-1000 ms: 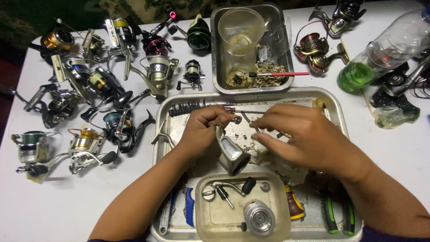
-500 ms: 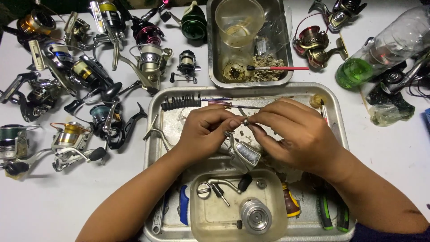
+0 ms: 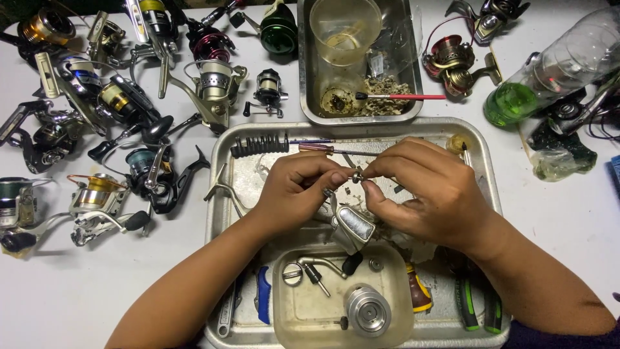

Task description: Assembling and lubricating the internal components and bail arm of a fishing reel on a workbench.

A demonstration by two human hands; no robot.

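Both hands are working over the tray (image 3: 481,169), the left hand (image 3: 298,189) gripping the reel body (image 3: 351,226), the right hand (image 3: 431,191) pinching a small part (image 3: 356,176) just above it.

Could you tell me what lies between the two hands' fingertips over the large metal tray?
In the head view, the left hand and right hand pinch a small round metal part between them.

The small round metal part (image 3: 356,176) pinched between the left hand (image 3: 294,190) and right hand (image 3: 429,194) is too small to identify, and the fingers hide much of it. The grey reel body (image 3: 352,227) below is partly covered by both hands. The clear plastic bottle (image 3: 555,64) and the green-handled tools (image 3: 475,304) are cut off by the frame edges.
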